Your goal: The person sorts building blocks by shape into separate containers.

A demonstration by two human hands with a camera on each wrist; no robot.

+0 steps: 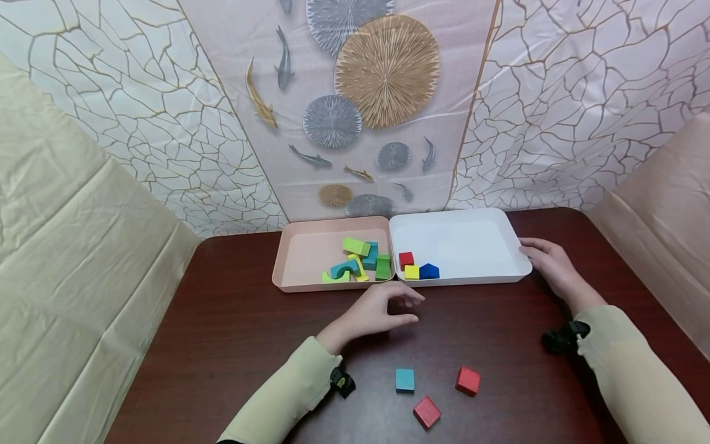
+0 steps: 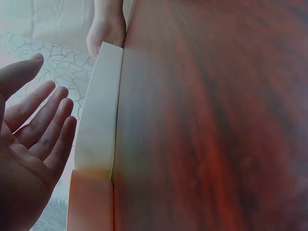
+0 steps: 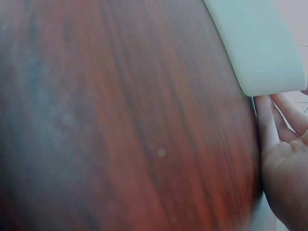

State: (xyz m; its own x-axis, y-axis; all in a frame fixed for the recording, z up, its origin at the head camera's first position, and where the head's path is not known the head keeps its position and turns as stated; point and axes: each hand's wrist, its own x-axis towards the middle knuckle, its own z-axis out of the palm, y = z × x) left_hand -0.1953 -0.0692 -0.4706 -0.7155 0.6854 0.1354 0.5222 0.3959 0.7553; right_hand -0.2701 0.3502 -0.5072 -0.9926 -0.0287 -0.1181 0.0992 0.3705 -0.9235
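Observation:
My left hand [image 1: 383, 308] hovers just in front of the two trays, fingers loosely bent, thumb apart, nothing between them. In the left wrist view its palm and spread fingers [image 2: 53, 115] appear beside the tray walls. At the right end of the white tray [image 1: 460, 237], my right hand [image 1: 554, 268] touches the outer wall with fairly straight fingers. Inside that tray's front left corner are a red block [image 1: 406, 259], a yellow block [image 1: 412, 272] and a blue pointed block [image 1: 429, 271]. The pink tray [image 1: 305, 253] adjoins it on the left.
Several green, teal and yellow blocks [image 1: 356, 247] are heaped at the right side of the pink tray, some arched. On the dark wooden table [image 1: 233, 333], nearer me, lie a teal block [image 1: 405, 380] and two red blocks, one left [image 1: 427, 412], one right [image 1: 468, 381]. Patterned cloth hangs behind.

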